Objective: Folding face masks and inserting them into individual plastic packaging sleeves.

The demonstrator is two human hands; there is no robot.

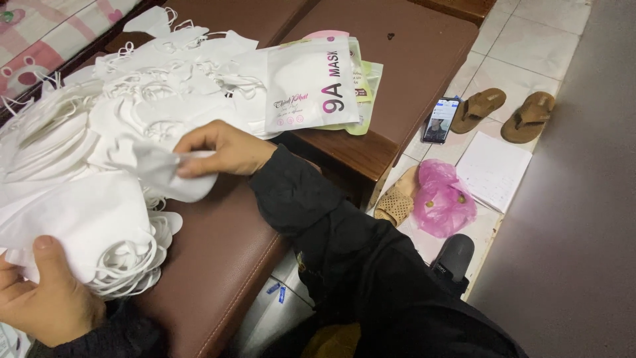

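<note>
**Two hands among white face masks**

Left hand (41, 295) low at the near-left edge, thumb up and pressed on a stack of white masks (86, 232), fingers curled beneath, gripping the stack. Right hand (222, 149) reached across from a dark sleeve (331, 232), wrist bent, fingers closed in a pinch on a single white mask (156, 169) just above the held stack. Behind both, a loose heap of masks (132, 86) spread over the brown padded bench (218, 265). Beside the heap, flat printed mask packets (315, 83). On the tiled floor to the right, a phone (440, 120), brown sandals (507, 113), a pink plastic bag (442, 199) and a white notebook (493, 170).
</note>
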